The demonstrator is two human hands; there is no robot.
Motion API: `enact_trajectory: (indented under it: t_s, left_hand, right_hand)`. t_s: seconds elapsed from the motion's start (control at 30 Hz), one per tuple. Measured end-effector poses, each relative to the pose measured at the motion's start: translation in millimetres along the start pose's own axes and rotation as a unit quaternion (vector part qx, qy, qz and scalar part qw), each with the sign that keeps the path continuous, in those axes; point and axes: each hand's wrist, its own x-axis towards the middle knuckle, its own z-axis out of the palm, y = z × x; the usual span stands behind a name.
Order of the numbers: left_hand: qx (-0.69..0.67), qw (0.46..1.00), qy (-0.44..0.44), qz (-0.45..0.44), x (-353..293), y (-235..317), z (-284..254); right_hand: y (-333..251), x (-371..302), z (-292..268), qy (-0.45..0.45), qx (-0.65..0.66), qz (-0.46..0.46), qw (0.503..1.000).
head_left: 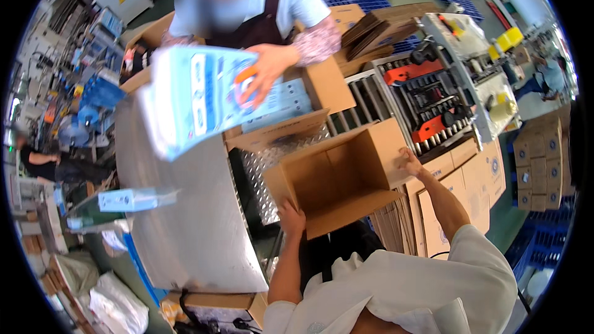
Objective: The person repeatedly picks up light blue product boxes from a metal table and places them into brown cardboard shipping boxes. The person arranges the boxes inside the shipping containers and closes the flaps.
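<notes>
An open carton (337,173) is being held right of the steel table (204,229); the left hand (291,218) is grasping its near-left edge, the right hand (409,164) its right flap, fingers curling. Sound handling would be supporting both sides evenly.

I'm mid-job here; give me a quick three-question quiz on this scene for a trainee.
1. True or false: the camera wearer's left hand and right hand touch the same open cardboard box.
2. The co-worker's hand holds:
A) a red tool
B) light-blue printed packaging
C) a plastic pallet
3. Fill in: the bare metal tabletop lies to the camera wearer's ____ of that box.

Key: 1 true; 2 B; 3 left.
</notes>
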Motion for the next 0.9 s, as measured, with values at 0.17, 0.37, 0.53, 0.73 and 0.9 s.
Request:
enact_trajectory:
  t_s: [0.17,0.37,0.53,0.73,0.9]
  left_hand:
    - [0.062,0.998,0.007,0.012,29,-47,-66]
    - [0.100,0.992,0.078,0.028,35,-133,-118]
    - [0.028,0.967,0.227,0.110,32,-143,-86]
    - [-0.064,0.985,0.124,0.106,44,-127,-86]
    - [-0.040,0.987,0.131,0.087,39,-134,-73]
  right_hand:
    - [66,3,89,-0.111,-0.237,0.154,0.953]
    - [31,-14,224,-0.157,-0.403,0.024,0.901]
    - [-32,23,224,-0.206,-0.602,0.108,0.764]
    - [7,79,179,-0.480,-0.768,-0.122,0.406]
    - [-78,48,348,-0.476,-0.756,0.162,0.420]
